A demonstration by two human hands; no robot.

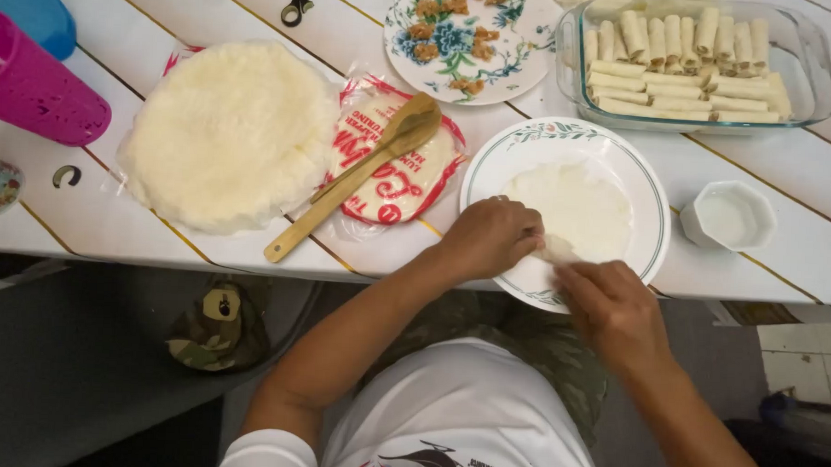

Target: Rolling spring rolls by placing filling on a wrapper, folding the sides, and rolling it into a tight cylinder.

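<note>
A thin white wrapper sheet (573,207) lies on a white plate with a green leaf rim (656,200). My left hand (489,236) and my right hand (611,305) both pinch the near edge of the wrapper, where it is folded over into a small roll. Left of the plate lies a wooden spoon (362,172) across a red-and-white plastic pack. Further left sits a stack of round wrappers (230,135) on opened plastic.
A glass dish (808,54) of several finished rolls stands at the back right. A floral plate (523,44) holds brown filling. A small white bowl (731,217) sits right of the plate. Pink (34,87) and blue cups stand at left, scissors (296,4) at the back.
</note>
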